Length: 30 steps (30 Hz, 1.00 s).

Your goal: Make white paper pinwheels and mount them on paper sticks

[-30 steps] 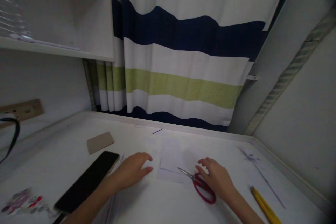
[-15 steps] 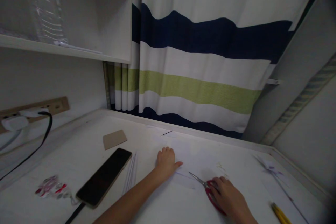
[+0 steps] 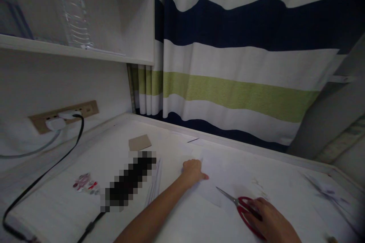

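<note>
My left hand (image 3: 194, 171) is at the left edge of a thin white sheet of paper (image 3: 225, 172) on the white tabletop. Its fingers are curled down at the paper, and the thumb points right; the fingertips are hidden. To the right, my right hand (image 3: 270, 216) is closed round the red handles of a pair of scissors (image 3: 241, 204). The blades look closed and point up and left, towards the paper and my left hand.
A pixelated dark phone (image 3: 129, 182) with a cable lies left of several white strips (image 3: 154, 184). Behind it is a beige card (image 3: 139, 142). Small trinkets (image 3: 85, 184) lie further left. A wall socket (image 3: 64, 117), shelf (image 3: 137, 60) and striped curtain (image 3: 228, 60) surround the desk.
The view has swung left, so most things sit further right. My left hand's fingers have curled more, and the paper has turned slightly. My right hand still holds the scissors.
</note>
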Available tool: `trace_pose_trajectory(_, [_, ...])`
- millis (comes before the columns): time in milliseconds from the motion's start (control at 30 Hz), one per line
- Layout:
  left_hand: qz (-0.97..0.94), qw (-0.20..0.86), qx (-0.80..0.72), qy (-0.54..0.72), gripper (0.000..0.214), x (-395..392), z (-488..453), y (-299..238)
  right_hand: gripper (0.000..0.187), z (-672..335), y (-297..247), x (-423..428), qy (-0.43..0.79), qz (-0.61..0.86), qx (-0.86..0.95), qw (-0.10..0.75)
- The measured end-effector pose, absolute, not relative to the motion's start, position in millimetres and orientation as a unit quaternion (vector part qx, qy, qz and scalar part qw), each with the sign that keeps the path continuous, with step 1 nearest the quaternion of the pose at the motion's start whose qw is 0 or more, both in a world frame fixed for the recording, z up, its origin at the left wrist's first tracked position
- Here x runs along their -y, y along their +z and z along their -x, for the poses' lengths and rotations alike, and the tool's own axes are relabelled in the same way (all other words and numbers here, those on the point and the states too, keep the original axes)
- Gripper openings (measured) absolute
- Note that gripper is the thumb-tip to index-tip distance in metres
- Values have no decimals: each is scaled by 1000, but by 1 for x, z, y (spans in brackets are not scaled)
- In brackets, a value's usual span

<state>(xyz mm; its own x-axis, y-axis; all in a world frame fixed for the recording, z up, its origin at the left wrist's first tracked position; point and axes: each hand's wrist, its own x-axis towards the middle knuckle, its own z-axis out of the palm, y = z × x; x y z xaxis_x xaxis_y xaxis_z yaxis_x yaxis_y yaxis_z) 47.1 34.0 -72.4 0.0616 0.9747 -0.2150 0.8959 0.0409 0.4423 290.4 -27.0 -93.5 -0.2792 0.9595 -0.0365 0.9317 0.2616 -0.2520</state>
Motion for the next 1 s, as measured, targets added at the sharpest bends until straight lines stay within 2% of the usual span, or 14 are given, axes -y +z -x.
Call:
trace_pose_trajectory(100, [-688,263,-662,136,26,-25,-44,-72,33,-287,-92,29,111,605,785,73])
trace_pose_trajectory(200, [-681,304,-630,216,24,-15,-41,-70,32,-286,-91,28,119,596,785,119])
trace_pose_trajectory(333, [-639,387,-568,345,15,1,-41,-66,39,-281,-95,25,153,616,725,269])
trace_pose_trajectory(433, [-582,464,-518,422,13,22,-49,-65,47,-266,-97,31,290,580,643,408])
trace_pose_trajectory(533, [-535,541,-454,464,23,42,-57,-67,40,-245,-95,44,397,530,572,484])
trace_pose_trajectory(600, [-508,583,-415,480,34,51,-58,-68,33,-232,-92,54,388,520,578,495])
trace_pose_trajectory(733, [-460,645,-362,492,48,55,-49,-71,23,-215,-91,65,185,458,714,497])
trace_pose_trajectory(867, [-423,682,-330,498,55,56,-40,-76,48,-207,-101,69,52,373,825,420])
trace_pose_trajectory(1000, [-421,721,-275,476,46,60,-34,-82,57,-207,-111,70,19,347,863,367])
